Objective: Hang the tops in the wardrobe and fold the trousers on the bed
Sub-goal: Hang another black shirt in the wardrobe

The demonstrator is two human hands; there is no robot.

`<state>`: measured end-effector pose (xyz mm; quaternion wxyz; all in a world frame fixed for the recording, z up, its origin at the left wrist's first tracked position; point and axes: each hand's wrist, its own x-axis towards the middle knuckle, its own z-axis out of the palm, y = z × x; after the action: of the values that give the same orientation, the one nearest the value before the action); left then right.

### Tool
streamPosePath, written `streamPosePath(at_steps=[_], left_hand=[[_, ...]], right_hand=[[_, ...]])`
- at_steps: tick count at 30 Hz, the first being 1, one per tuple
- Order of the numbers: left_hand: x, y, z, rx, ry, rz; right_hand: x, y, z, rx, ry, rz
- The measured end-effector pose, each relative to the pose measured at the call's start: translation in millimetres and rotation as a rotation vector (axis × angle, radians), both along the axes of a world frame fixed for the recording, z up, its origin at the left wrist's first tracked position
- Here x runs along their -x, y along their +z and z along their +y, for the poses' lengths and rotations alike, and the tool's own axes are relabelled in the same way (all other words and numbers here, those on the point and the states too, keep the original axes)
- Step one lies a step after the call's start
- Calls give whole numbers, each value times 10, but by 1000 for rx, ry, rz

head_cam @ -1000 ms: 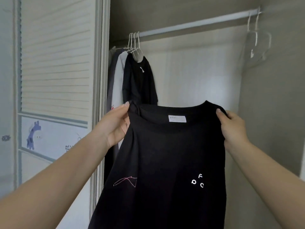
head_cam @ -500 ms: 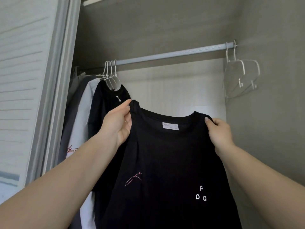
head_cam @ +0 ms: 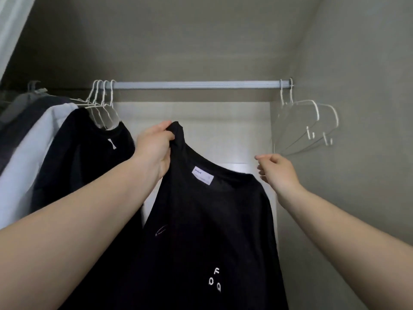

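The black cotton T-shirt [head_cam: 207,220] is gripped at its shoulder by the left hand [head_cam: 154,151]; the empty, loosely curled right hand [head_cam: 277,171] is best sent to a bare white wire hanger [head_cam: 312,126].

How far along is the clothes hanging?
Several tops already hang at the rail's left end. The left hand grips a black T-shirt not yet on a hanger; the right hand is free, near two empty hangers. No trousers or bed are in view.
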<state>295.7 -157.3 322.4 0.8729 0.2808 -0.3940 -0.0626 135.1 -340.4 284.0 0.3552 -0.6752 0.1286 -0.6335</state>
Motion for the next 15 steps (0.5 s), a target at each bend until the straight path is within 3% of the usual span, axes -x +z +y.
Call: streamPosePath(at_steps=[2, 5, 7, 10, 15], left_hand=[[-13, 71, -122, -26, -27, -35], [-17, 138, -280, -58, -12, -80], [-37, 165, -372, -56, -3, -90], [-80, 178, -458, -55, 12, -96], [-219, 151, -510, -81, 29, -138]], right_hand=[[117, 221, 54, 233, -246, 73], [366, 614, 96, 862, -938, 356], [518, 869, 83, 1109, -1294, 574], [675, 1143, 96, 933, -1603, 788], [750, 1312, 82, 683, -1640, 898]])
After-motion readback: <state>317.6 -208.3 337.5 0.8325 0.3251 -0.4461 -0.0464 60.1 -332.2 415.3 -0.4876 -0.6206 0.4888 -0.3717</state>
